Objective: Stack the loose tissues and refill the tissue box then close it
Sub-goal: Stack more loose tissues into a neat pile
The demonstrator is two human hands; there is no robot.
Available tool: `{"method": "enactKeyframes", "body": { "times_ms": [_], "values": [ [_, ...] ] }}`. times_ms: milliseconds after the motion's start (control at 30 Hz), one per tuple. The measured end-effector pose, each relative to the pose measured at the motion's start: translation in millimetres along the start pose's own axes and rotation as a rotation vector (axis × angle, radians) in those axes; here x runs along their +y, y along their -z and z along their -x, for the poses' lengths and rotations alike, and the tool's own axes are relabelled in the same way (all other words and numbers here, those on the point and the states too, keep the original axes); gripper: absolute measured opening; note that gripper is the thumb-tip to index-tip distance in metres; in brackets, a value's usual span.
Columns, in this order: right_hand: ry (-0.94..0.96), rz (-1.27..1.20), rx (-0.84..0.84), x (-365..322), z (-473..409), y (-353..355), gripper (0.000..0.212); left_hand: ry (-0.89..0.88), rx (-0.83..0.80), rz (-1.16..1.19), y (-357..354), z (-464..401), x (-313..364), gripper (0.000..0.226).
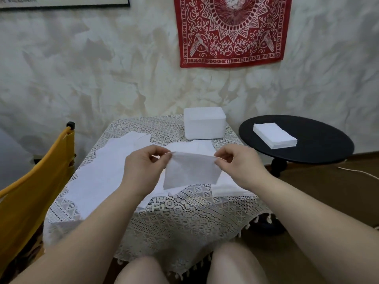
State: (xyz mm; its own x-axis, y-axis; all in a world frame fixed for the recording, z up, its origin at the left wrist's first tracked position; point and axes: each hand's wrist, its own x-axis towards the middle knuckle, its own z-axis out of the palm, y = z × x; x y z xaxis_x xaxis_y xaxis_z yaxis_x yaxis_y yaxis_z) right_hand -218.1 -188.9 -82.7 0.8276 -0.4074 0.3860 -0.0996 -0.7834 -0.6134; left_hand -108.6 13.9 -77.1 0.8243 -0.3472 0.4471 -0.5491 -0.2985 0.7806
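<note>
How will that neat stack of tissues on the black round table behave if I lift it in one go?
The stack of tissues is thin loose sheets, so it is probably light and floppy; its ends may sag. The sheets look unbound, so they could slide or fan apart. The tissue pinched by the left hand and right hand hangs limp.

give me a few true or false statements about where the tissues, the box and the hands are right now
1. Both hands pinch one tissue by its top corners: the left hand and the right hand. True.
2. The white tissue box sits on the round black table. False: it stands on the lace tablecloth, at the far edge.
3. A neat stack of tissues lies on the round black table. True.
4. The loose tissues lie inside the box. False: they are spread over the lace tablecloth.
</note>
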Motion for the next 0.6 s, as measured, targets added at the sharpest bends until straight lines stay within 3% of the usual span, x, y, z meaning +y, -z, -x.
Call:
{"method": "enactKeyframes", "body": {
  "times_ms": [233,367,433,600],
  "values": [
    [-0.059,0.115,0.236,35.7,-16.5,51.0,0.007,-0.035,-0.057,0.04,-62.7,-31.3,38.7,0.019],
    [0.024,0.127,0.375,51.1,-12.5,68.0,0.014,-0.084,-0.025,-0.046,-87.7,-32.9,46.9,0.012],
    [0.085,0.176,0.347,70.0,1.8,62.3,0.013,-0.108,-0.128,-0.121,-98.7,-17.5,34.3,0.008],
    [0.035,0.218,0.067,114.5,41.1,30.5,0.018,-0.132,-0.324,-0.298,-111.4,22.1,-10.7,0.01]
  ]
}}
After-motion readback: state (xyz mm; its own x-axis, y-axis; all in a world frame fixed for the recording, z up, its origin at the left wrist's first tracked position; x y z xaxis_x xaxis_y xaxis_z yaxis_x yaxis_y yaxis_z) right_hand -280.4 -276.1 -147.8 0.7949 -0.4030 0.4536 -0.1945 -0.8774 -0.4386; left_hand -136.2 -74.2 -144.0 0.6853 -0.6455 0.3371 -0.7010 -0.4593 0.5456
